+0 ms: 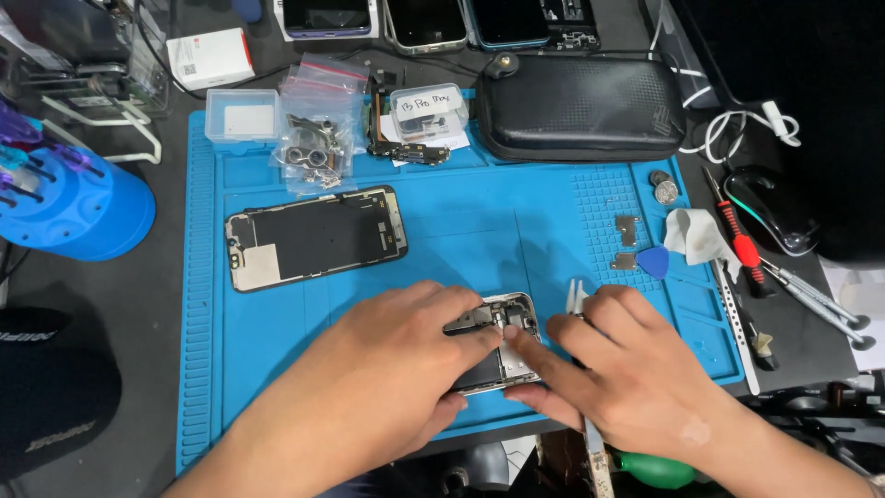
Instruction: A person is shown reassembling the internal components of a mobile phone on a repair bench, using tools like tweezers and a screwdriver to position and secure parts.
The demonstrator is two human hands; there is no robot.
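Opened phone body point(498, 341) is seen lying on the blue work mat point(461, 221) near its front edge, with its inner parts exposed and its top end toward the far side. It is covered on its left side by the left hand point(396, 355), whose grip is closed over the phone's edge, the thumb set under the near rim and the fingers laid across the upper part. The right hand point(627, 369) is placed just beside it on the right; its forefinger is pressed onto the middle of the exposed interior, and a pair of tweezers point(577, 297) is clasped in its grip, the tips rising above the knuckles and the other end emerging below the wrist.

Farther back on the mat, a detached phone screen point(313, 237) is laid face down, well apart from the hands. Behind it, clear bags of small parts point(318, 138) and a small plastic box point(241, 114) are set. To the right, two small metal plates point(627, 231), a blue pick point(654, 263) and a white cloth point(696, 235) are seen. A black zip case point(581, 106) rests at the mat's far edge, and a red-handled screwdriver point(737, 240) lies on the dark counter point(157, 304).
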